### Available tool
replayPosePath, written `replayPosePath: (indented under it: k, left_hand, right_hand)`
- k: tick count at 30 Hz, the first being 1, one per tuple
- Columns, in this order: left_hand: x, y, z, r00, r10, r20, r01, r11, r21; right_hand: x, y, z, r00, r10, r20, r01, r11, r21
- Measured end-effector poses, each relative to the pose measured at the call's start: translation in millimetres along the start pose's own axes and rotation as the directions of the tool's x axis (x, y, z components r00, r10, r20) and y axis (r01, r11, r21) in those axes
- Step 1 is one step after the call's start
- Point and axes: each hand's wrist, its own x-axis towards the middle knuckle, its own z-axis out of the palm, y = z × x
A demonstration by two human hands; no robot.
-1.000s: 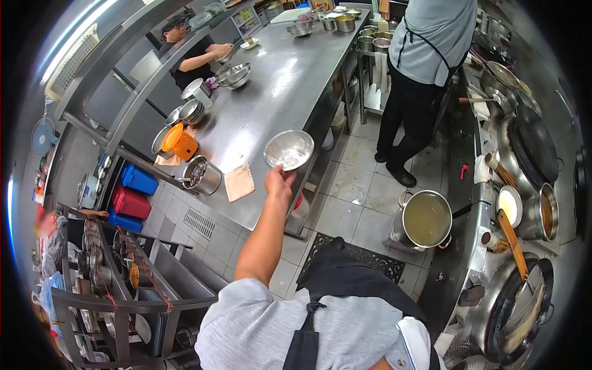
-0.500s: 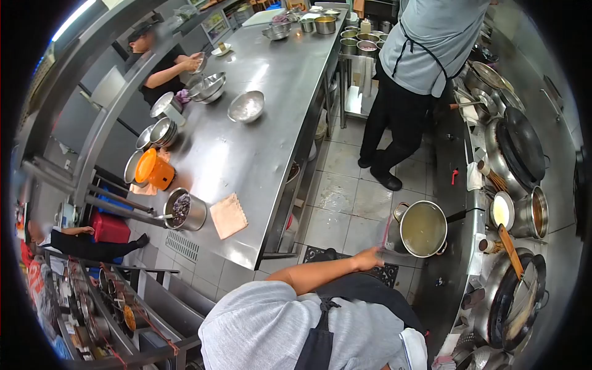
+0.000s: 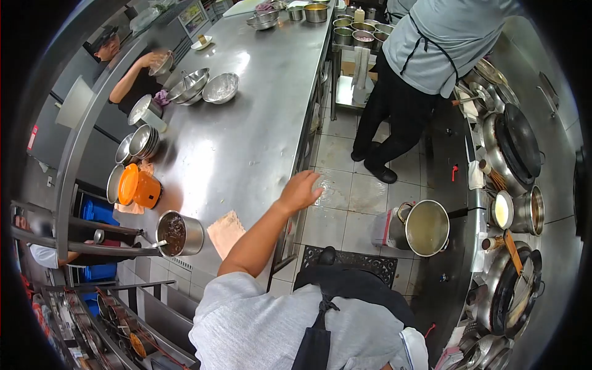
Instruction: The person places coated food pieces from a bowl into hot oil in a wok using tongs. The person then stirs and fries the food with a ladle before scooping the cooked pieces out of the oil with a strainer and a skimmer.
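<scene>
My left hand (image 3: 299,192) is empty above the right edge of the steel counter (image 3: 259,135), palm down with its fingers somewhat apart. My right hand is out of view. A shallow metal bowl (image 3: 221,88) stands on the counter beside stacked bowls (image 3: 188,86), well away from my hand. Below and left of the hand lies a folded peach cloth (image 3: 226,233), partly behind my forearm. A pot of dark contents (image 3: 179,233) stands near the counter's corner, left of the cloth.
An orange container (image 3: 147,189) sits at the counter's left edge. One person (image 3: 132,77) holds a bowl across the counter; another (image 3: 431,55) stands ahead. A large pot of liquid (image 3: 427,228) is to the right, near the stove with woks (image 3: 521,145).
The shallow bowl has left my left hand and moved across the counter to the stacked bowls. My hand swung down right towards the large pot, then back to the counter edge. The view has shifted.
</scene>
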Motion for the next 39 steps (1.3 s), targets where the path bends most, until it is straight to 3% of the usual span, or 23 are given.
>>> replayPosePath:
  k: [3, 7, 10, 13, 15, 16, 17, 18, 19, 20, 21, 23, 26, 28, 29, 30, 31, 32, 33, 34, 37, 39]
  left_hand:
    - [-8, -21, -6, 0.983, 0.174, 0.056, -0.177, 0.981, 0.075]
    - [-8, -17, -3, 0.987, 0.154, -0.039, -0.150, 0.985, 0.087]
    - [-8, -15, -7, 0.986, 0.169, 0.003, -0.169, 0.981, 0.092]
    - [-7, -15, -2, 0.992, 0.129, 0.008, -0.130, 0.987, 0.098]
    - [-4, -11, 6, 0.985, 0.082, 0.153, -0.119, 0.960, 0.252]
    - [-3, -6, 20, 0.991, 0.030, 0.128, -0.055, 0.979, 0.196]
    - [-6, -2, 40, 0.993, -0.017, 0.120, 0.001, 0.991, 0.134]
    - [-8, -2, 67, 0.962, -0.180, 0.203, 0.209, 0.969, -0.133]
    - [-12, 5, 86, 0.909, -0.231, 0.346, 0.310, 0.931, -0.193]
    - [-22, -1, 122, 0.882, -0.201, 0.427, 0.298, 0.939, -0.173]
    - [-31, 18, 137, 0.809, -0.201, 0.552, 0.310, 0.944, -0.111]
    - [-65, 48, 169, 0.735, -0.071, 0.674, 0.174, 0.981, -0.087]
    - [-118, 78, 209, 0.582, 0.165, 0.796, 0.049, 0.970, -0.238]
    - [-126, 79, 236, 0.419, 0.245, 0.874, 0.094, 0.946, -0.311]
    - [-123, 86, 239, 0.330, 0.262, 0.907, 0.151, 0.934, -0.324]
    - [-120, 90, 245, 0.240, 0.273, 0.932, 0.214, 0.921, -0.324]
    - [-110, 89, 251, 0.240, 0.293, 0.926, 0.124, 0.936, -0.329]
    - [-101, 90, 254, 0.239, 0.314, 0.919, 0.033, 0.943, -0.331]
    - [-89, 99, 238, 0.223, 0.346, 0.911, -0.121, 0.938, -0.326]
    - [-79, 113, 222, 0.204, 0.376, 0.904, -0.271, 0.909, -0.317]
    - [-62, 156, 213, 0.193, 0.231, 0.954, -0.472, 0.874, -0.116]
    - [-65, 193, 215, 0.185, 0.239, 0.953, -0.478, 0.869, -0.125]
  right_hand:
    - [-15, -13, 1, 0.999, 0.026, 0.023, -0.026, 1.000, -0.011]
    - [-20, -29, 9, 0.998, 0.023, 0.061, -0.023, 1.000, -0.003]
    - [-21, -39, 15, 0.996, 0.007, 0.086, -0.007, 1.000, 0.009]
    - [-30, -63, 16, 0.995, -0.023, 0.097, 0.016, 0.998, 0.069]
    - [-39, -81, 16, 0.994, -0.028, 0.101, 0.015, 0.992, 0.125]
    - [-44, -87, 16, 0.995, -0.013, 0.098, -0.002, 0.989, 0.147]
    - [-30, -67, 25, 0.997, -0.012, 0.081, -0.012, 0.958, 0.285]
    - [-26, -60, 27, 0.999, 0.042, 0.020, -0.045, 0.978, 0.206]
    - [-35, -60, 24, 0.999, 0.007, -0.046, -0.002, 0.993, 0.118]
    - [-46, -62, 24, 0.994, -0.019, -0.106, 0.022, 0.999, 0.024]
    - [-55, -58, 23, 0.994, 0.029, -0.109, -0.024, 0.998, 0.054]
    - [-85, -37, 28, 0.984, 0.104, -0.146, -0.096, 0.994, 0.059]
    - [-125, -1, 41, 0.958, 0.209, -0.194, -0.210, 0.978, 0.017]
    - [-141, 44, 59, 0.938, 0.302, -0.172, -0.297, 0.953, 0.053]
    - [-142, 80, 77, 0.985, 0.143, -0.101, -0.165, 0.950, -0.266]
    - [-146, 115, 94, 1.000, 0.009, 0.022, 0.005, 0.834, -0.552]
    - [-166, 135, 106, 0.978, 0.203, -0.040, -0.207, 0.948, -0.240]
    - [-186, 138, 110, 0.914, 0.406, -0.012, -0.397, 0.900, 0.180]
    - [-208, 140, 115, 0.808, 0.589, 0.016, -0.494, 0.661, 0.565]
    - [-228, 138, 117, 0.684, 0.711, 0.164, -0.441, 0.225, 0.869]
    - [-223, 190, 137, 0.362, 0.872, 0.330, -0.159, -0.291, 0.943]
    - [-231, 194, 123, 0.430, 0.861, 0.272, 0.109, -0.349, 0.931]
